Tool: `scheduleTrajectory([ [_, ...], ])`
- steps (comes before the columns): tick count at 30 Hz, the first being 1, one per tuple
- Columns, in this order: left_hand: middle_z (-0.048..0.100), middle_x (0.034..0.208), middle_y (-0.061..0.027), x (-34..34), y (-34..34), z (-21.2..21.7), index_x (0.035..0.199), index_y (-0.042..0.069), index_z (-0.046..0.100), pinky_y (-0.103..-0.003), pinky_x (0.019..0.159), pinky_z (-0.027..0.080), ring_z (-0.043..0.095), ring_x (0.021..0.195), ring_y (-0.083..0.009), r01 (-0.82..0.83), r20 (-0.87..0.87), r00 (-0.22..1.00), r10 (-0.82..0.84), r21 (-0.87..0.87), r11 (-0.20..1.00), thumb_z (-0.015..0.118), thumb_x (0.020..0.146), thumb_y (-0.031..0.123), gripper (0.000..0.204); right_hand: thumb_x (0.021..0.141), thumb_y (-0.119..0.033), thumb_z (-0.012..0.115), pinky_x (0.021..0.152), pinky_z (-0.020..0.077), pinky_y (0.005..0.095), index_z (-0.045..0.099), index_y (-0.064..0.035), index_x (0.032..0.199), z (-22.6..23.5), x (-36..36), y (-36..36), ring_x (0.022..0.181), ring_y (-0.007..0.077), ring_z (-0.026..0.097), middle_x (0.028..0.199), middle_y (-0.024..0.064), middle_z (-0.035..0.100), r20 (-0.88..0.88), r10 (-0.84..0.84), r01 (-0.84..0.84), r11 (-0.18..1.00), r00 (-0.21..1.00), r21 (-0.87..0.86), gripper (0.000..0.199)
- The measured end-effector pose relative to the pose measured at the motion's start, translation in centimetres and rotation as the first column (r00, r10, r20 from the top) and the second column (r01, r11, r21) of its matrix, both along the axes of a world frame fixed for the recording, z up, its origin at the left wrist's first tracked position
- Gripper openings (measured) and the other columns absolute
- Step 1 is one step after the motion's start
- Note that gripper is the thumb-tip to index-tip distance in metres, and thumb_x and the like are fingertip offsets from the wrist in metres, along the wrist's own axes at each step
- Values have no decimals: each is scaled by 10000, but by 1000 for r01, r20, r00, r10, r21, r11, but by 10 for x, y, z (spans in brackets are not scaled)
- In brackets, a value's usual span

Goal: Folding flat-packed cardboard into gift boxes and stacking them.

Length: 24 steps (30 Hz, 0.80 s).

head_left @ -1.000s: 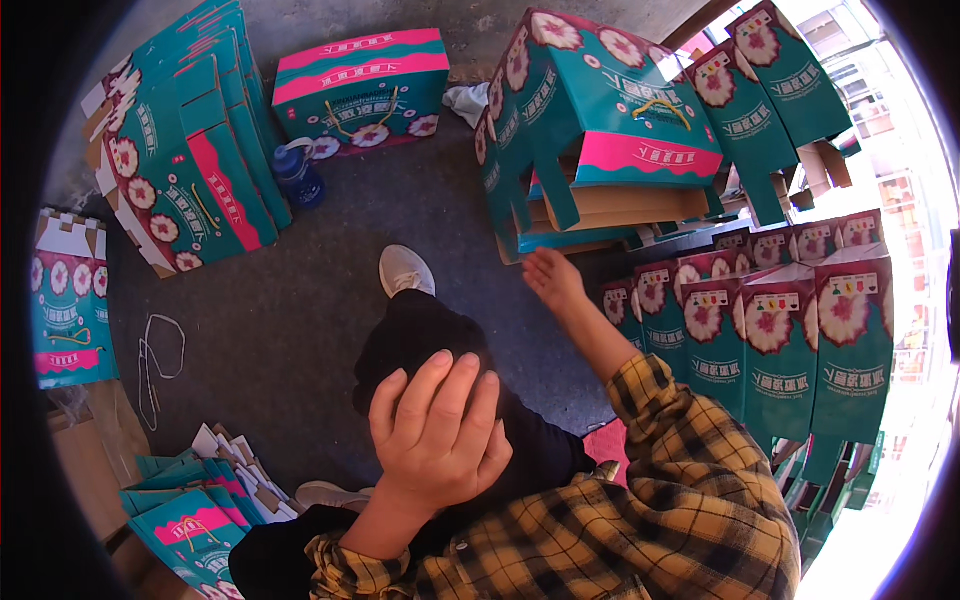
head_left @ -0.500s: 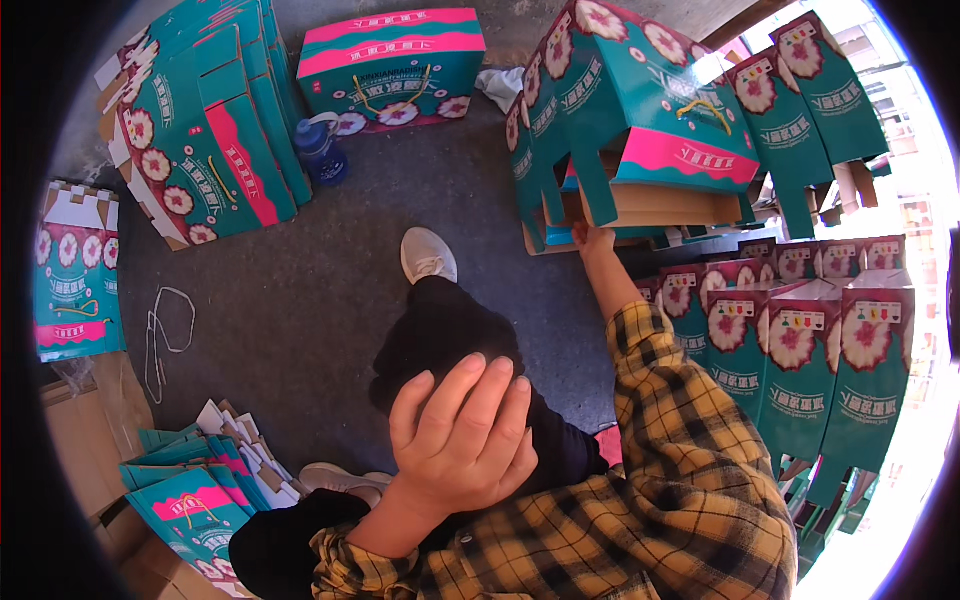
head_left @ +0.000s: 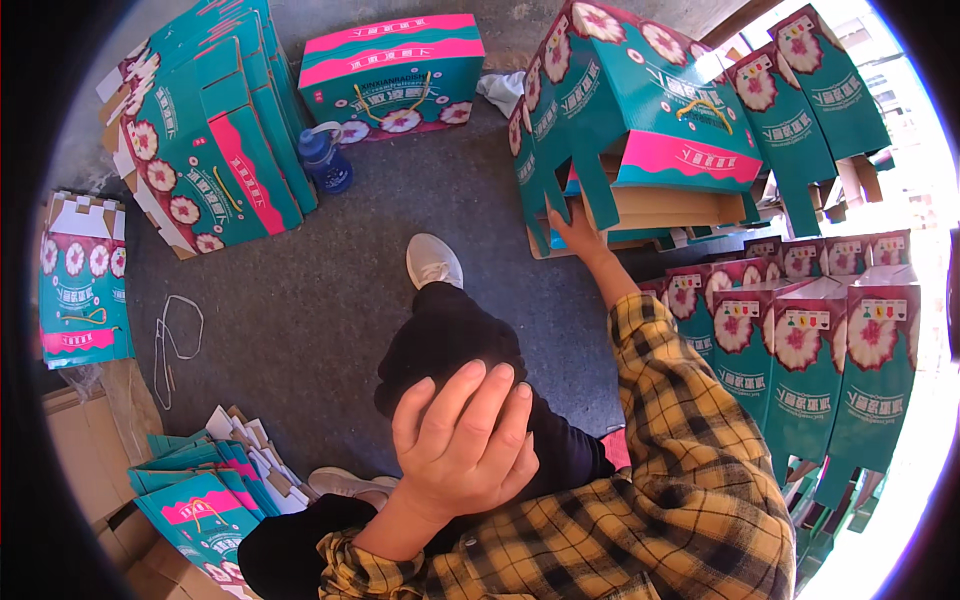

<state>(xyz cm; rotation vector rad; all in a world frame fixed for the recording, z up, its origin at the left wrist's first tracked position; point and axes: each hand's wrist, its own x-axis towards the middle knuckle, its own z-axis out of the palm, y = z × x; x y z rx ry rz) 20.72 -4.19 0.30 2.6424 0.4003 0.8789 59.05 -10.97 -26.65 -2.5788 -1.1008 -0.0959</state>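
My left hand [head_left: 465, 440] is over my bent knee with its back showing. Its fingers are loosely extended and slightly bent, and I see nothing in it. My right hand [head_left: 580, 240] reaches to the lower left corner of a stack of teal and pink cartons [head_left: 690, 155], just by a hanging teal flap [head_left: 595, 190]. The thumb and fingers there are spread apart, and the fingertips sit against the carton edges, partly in shadow. The top carton has a yellow cord handle [head_left: 705, 108], and its near end gapes, showing brown cardboard inside.
Rows of upright teal cartons [head_left: 800, 350] stand at right. Flat cartons [head_left: 215, 150] lean at the far left, beside a blue bottle [head_left: 325, 160]. A closed carton [head_left: 395, 75] stands at the back. A white cord loop [head_left: 180, 330] and more flattened cartons [head_left: 215, 500] lie at left.
My right hand has shifted slightly left along the carton's lower corner, and its thumb and fingers have spread. My left hand has hardly moved. The view has tilted a little.
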Motion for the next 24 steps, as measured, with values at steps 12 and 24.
scheduleTrajectory([
  [12, 624, 1137, -58, -9, 3, -3, 977, 132, 700, -446, 1004, 330, 532, 1118, -248, -19, 8, 1000, 19, -12, 1000, 562, 757, 266, 292, 895, -382, 493, 805, 480, 506, 659, -32, 962, 3, -45, -10, 891, 432, 623, 876, 245, 656, -254, -149, 117, 983, 956, -139, 393],
  [24, 617, 1140, -72, -6, 2, -1, 993, 95, 696, -461, 967, 353, 548, 1108, -263, -18, -8, 1000, 18, 37, 999, 566, 756, 260, 317, 876, -415, 521, 782, 501, 506, 648, -25, 922, 20, -54, -18, 872, 417, 637, 884, 241, 658, -120, -34, 31, 999, 992, -27, 413],
])
